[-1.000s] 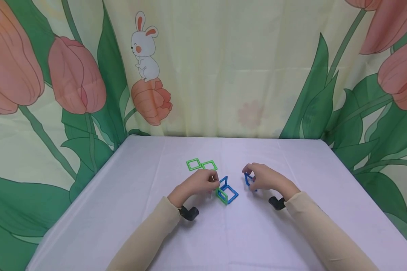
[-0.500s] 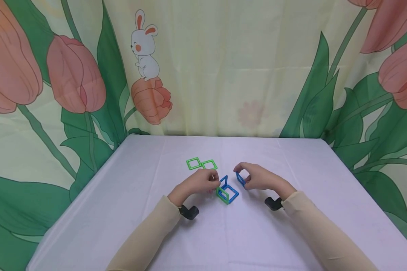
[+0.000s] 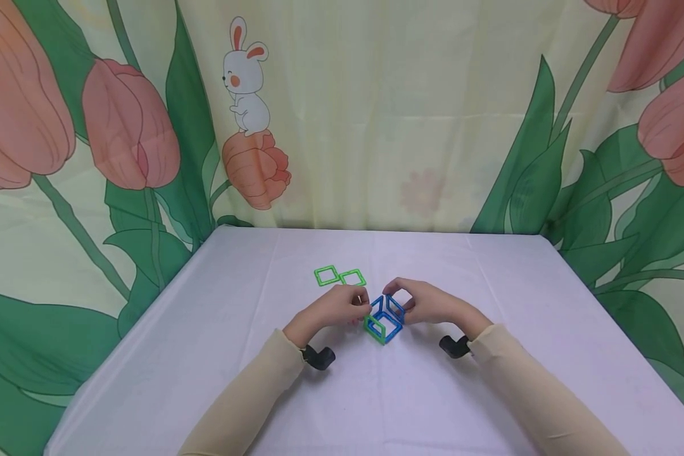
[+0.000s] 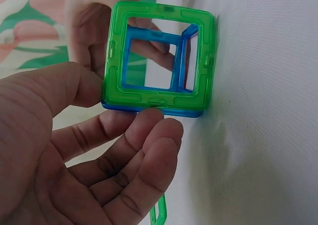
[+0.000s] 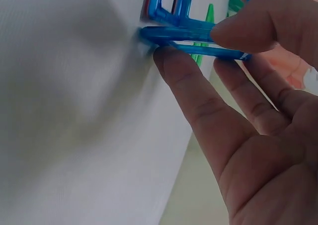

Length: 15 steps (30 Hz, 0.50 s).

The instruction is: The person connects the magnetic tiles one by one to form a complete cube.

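Square open-framed magnetic tiles form a small box shape in mid-table. A blue tile (image 3: 399,330) lies as its base, and a green tile (image 4: 156,100) stands on the front left side. My left hand (image 3: 335,305) holds the left corner, thumb at the green edge and fingers against a blue tile (image 4: 176,112) behind it. On the right, another blue tile (image 5: 179,34) is pinched between the thumb and fingers of my right hand (image 3: 433,301). It stands upright against the base's back right side; whether the edges touch everywhere I cannot tell.
Two green tiles (image 3: 329,282) lie flat, corner to corner, behind my left hand. A white cloth covers the table (image 3: 251,278). At its back edge hangs a curtain (image 3: 353,158) printed with tulips and a rabbit.
My right hand has moved left with its blue tile, from apart on the right to up against the other tiles. My left hand has stayed in place at the left corner.
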{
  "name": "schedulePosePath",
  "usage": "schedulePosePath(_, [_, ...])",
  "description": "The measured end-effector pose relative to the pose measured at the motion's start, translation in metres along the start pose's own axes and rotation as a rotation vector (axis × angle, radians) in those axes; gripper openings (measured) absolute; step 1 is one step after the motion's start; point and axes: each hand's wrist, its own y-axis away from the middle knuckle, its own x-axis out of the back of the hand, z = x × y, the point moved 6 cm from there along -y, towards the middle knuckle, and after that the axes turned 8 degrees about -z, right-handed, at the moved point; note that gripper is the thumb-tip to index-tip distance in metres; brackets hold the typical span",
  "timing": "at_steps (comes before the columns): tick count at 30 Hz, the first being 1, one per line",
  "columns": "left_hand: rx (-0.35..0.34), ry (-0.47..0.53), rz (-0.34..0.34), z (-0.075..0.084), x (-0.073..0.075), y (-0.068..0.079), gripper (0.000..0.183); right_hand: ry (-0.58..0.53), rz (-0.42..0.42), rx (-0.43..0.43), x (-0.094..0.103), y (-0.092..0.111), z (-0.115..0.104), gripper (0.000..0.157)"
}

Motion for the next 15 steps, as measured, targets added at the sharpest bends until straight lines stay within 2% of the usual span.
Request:
schedulePosePath(6, [-0.002,0.004,-0.003,0.0007,-0.0001,0.0000,0.008,-0.030,-0.009,0.006,-0.0044,-0.0015,-0.0009,0.058])
schedulePosePath(15, [0.001,0.006,0.001,0.0014,0.0005,0.0011,0.007,-0.017,-0.010,-0.004,-0.0044,-0.0002,-0.0007,0.059])
